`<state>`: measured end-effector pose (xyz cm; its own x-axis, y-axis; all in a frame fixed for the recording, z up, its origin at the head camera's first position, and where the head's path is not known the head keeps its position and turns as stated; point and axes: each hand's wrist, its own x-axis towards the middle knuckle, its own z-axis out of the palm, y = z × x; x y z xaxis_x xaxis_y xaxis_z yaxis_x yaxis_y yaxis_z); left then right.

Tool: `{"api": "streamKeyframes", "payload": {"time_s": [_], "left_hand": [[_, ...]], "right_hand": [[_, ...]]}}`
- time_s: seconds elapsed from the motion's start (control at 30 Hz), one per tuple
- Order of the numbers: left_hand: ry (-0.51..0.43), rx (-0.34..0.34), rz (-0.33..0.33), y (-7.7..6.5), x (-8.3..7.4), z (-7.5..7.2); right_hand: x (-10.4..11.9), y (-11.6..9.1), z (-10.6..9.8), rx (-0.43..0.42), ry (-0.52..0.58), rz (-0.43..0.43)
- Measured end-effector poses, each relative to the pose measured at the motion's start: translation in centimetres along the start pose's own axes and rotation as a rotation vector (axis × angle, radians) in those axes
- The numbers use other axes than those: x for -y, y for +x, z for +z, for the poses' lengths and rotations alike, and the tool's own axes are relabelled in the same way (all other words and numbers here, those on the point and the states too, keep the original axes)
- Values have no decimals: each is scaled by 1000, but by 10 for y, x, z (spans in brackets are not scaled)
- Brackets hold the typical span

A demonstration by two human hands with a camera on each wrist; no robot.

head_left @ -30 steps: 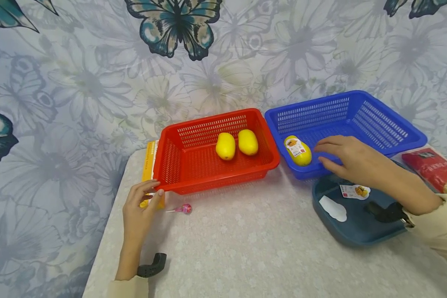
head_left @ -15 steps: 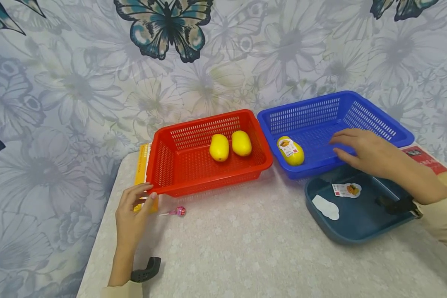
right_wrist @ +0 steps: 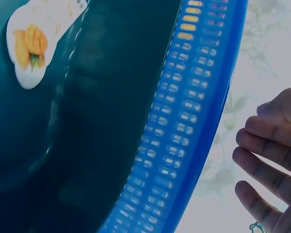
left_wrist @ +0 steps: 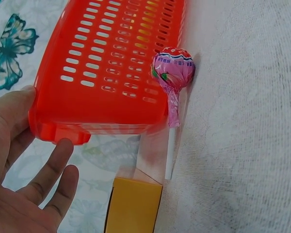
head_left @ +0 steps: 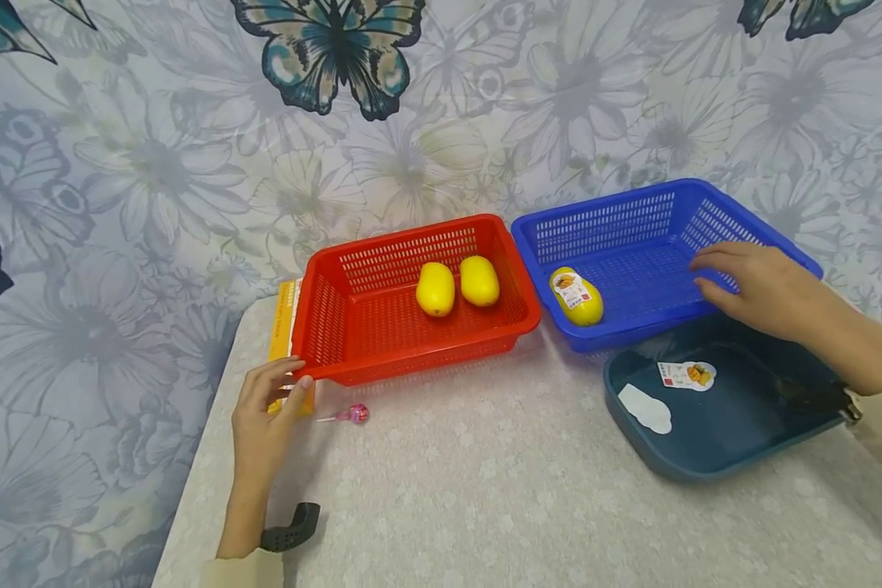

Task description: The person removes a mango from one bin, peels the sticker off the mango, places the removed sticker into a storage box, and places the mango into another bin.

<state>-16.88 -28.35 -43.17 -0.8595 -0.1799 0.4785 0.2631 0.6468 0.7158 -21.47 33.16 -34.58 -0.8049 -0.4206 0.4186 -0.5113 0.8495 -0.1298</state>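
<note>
Blue basket (head_left: 635,278) and red basket (head_left: 378,331) stand side by side along the table's (head_left: 485,482) back edge. The right hand (head_left: 768,286), fingers apart, hangs over the blue one's near edge; the left hand (head_left: 266,412), fingers apart, touches the red one's near left corner, a lollipop (head_left: 357,414) just beside.

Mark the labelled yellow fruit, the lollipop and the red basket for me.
Labelled yellow fruit (head_left: 576,294): head view, on its label.
Lollipop (left_wrist: 173,73): left wrist view, on its pink wrapped head.
Red basket (head_left: 382,328): head view, on its bare floor.
</note>
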Motion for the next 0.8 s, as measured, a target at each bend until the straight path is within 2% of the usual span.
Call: {"api": "streamKeyframes", "payload": {"time_s": [0.13,0.2,0.43,0.7,0.8], "left_hand": [[-2,-1,6,1,-1,0],[-2,-1,13,2,-1,0],[-6,1,27,2,-1,1],[-12,8,3,2,-2,2],[-14,4,7,2,-3,2]], "right_hand": [[-11,-2,-1,-21,-6,14],[-15,-4,-2,-6,-15,47],[-31,-12,-8,120,-65,236],[-54,-20,-22,148,-136,336],[-61,-25,-21,145,-151,341]]}}
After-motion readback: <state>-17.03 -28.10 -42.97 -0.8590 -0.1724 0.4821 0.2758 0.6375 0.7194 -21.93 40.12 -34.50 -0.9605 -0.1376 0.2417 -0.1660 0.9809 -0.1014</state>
